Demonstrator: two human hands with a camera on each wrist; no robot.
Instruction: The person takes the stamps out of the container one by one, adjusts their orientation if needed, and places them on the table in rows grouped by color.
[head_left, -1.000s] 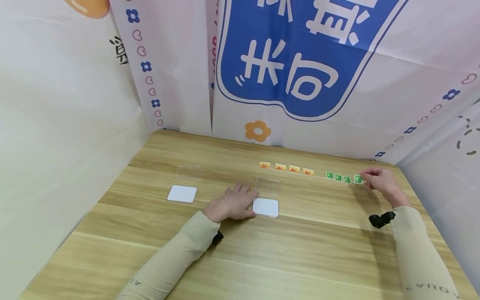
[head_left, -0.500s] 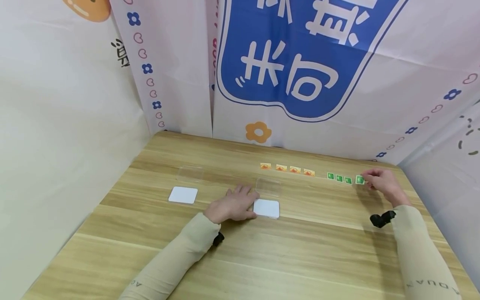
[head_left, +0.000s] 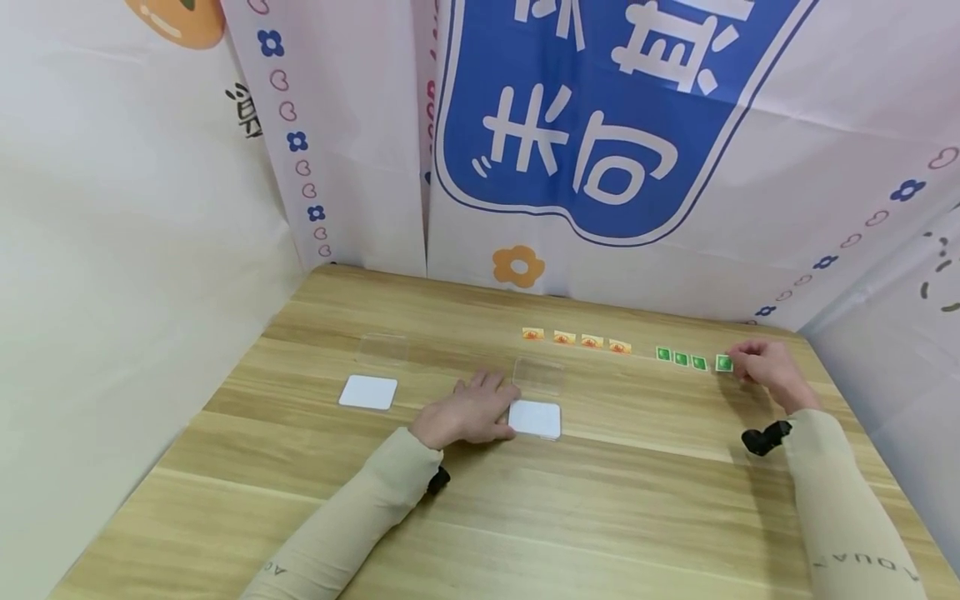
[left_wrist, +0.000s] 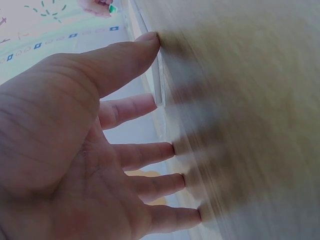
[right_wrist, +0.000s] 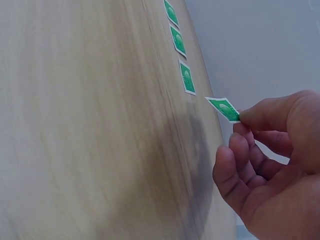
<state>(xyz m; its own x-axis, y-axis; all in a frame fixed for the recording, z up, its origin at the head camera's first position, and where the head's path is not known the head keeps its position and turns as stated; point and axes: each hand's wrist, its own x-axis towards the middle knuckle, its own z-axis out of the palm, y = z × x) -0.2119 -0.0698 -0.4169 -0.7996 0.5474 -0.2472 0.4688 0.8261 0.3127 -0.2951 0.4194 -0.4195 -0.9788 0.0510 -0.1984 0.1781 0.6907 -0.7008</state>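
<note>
My right hand pinches a green stamp by its edge between thumb and forefinger. In the right wrist view the stamp is tilted and looks raised off the table. To its left, several green stamps with white borders, one of them this stamp, lie in a row. My left hand has its fingers spread, fingertips resting on the tabletop. Its thumb and forefinger touch the left edge of a white rounded card, which seems to have a clear layer under it.
Several orange stamps lie in a row left of the green ones. A second white card lies at the left. Behind the cards are two clear plates. Printed cloth walls border the wooden table.
The right hand has shifted slightly to the right with the pinched stamp, away from the row. The head view has tilted a little. The left hand stays at the card.
</note>
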